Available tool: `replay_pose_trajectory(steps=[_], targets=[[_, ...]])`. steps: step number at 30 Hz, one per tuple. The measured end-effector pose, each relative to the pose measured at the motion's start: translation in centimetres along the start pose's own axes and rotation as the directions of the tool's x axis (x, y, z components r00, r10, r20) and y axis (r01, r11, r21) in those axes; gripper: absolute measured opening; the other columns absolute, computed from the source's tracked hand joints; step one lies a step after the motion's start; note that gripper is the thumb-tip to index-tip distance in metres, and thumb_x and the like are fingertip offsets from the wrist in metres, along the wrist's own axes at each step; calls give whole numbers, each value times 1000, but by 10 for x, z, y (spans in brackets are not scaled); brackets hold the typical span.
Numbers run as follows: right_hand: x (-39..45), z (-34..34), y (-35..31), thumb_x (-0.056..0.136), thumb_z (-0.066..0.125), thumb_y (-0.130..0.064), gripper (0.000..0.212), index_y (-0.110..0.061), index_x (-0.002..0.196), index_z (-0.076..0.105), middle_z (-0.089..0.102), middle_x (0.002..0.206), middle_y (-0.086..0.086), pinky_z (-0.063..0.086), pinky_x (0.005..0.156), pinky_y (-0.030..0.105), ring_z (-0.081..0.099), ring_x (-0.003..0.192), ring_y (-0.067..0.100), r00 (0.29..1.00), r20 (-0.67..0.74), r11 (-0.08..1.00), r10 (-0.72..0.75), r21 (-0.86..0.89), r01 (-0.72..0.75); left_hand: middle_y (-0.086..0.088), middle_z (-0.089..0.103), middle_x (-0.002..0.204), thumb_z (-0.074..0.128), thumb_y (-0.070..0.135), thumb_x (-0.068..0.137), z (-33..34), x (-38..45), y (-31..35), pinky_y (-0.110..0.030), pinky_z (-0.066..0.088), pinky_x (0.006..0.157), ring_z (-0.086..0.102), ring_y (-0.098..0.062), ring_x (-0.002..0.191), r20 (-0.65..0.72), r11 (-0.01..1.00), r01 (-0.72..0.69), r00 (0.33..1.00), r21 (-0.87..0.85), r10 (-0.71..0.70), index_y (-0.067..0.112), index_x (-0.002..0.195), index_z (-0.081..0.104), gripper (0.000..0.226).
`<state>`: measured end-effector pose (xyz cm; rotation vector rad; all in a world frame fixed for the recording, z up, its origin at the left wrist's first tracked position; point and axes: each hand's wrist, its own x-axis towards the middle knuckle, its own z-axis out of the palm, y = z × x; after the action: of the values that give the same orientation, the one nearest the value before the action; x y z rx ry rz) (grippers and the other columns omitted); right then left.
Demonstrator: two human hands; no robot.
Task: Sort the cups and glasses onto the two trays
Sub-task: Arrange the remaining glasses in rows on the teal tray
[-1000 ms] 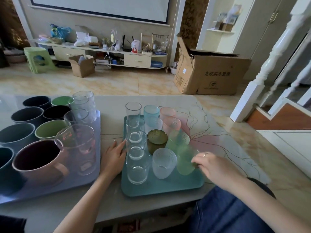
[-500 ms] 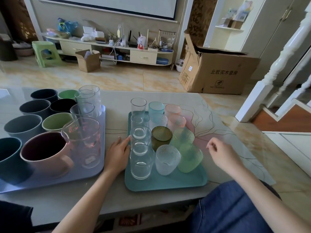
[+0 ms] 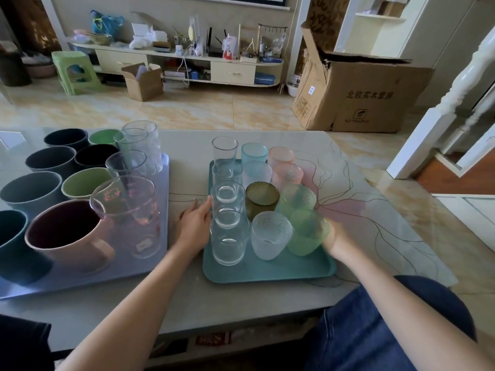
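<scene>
A teal tray (image 3: 267, 269) on the table holds several glasses: a column of clear ones (image 3: 227, 236), an olive one (image 3: 262, 200), a frosted one (image 3: 270, 234), plus blue, pink and green ones. My right hand (image 3: 338, 242) is cupped around the right side of the nearest green glass (image 3: 305, 236), its fingers partly hidden behind it. My left hand (image 3: 194, 223) lies flat on the table, fingertips against the tray's left edge. A lilac tray (image 3: 80, 279) on the left carries several mugs, including a pink one (image 3: 69, 234), and clear glasses (image 3: 128, 210).
The table's near edge runs just in front of my blue-jeaned knee (image 3: 375, 330). A narrow strip of table separates the two trays. On the floor beyond stand a big cardboard box (image 3: 359, 95), a small box (image 3: 144, 81) and a green stool (image 3: 75, 70). A white stair post (image 3: 442, 111) stands right.
My right hand left the green glass, lifted off to the right, and has come back down around it. My left hand stayed by the teal tray's left edge.
</scene>
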<state>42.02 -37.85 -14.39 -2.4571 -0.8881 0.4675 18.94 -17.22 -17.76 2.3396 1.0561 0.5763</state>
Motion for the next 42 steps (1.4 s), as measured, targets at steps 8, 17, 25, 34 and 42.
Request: replay_pose_trajectory(steps=[8,17,25,34,42], targets=[[41,-42,-16,100,37,-21,25,-4,98,55,58,77,8,38,59,30,56,79,30,972,-229,998,-53,-28,48,-13,60,126,40,27,95,4,21,-2,-44,40,105,54,-31,118,-47,870,192,970,-455,-239,29,146,26,53],[152,-35,-68,98,42,-27,41,-22,139,38,35,148,2,29,113,36,36,135,17,992,-33,734,-121,670,112,-2,43,146,31,32,101,-2,107,9,-28,24,114,37,-13,136,-24,572,200,933,-796,-360,15,142,38,45],[199,-14,-70,97,38,-18,29,-19,120,57,59,123,6,43,70,20,56,101,14,991,-102,765,-81,631,128,-5,47,141,36,17,101,19,150,1,-9,34,103,41,-12,130,-18,765,133,982,-630,-186,9,137,43,38],[211,-17,-81,94,39,-8,22,-16,101,58,67,93,1,49,69,21,63,78,11,971,-227,746,-73,634,204,-11,51,137,28,33,101,16,154,12,-41,28,115,43,-22,132,66,518,216,954,-828,-292,8,133,48,45],[227,-6,-78,98,21,-51,56,-18,100,67,72,93,3,49,73,32,65,79,17,965,131,498,-226,867,-1,-15,54,125,10,40,101,12,185,14,-44,28,114,55,-24,110,192,330,248,962,-911,-194,-4,135,40,63]])
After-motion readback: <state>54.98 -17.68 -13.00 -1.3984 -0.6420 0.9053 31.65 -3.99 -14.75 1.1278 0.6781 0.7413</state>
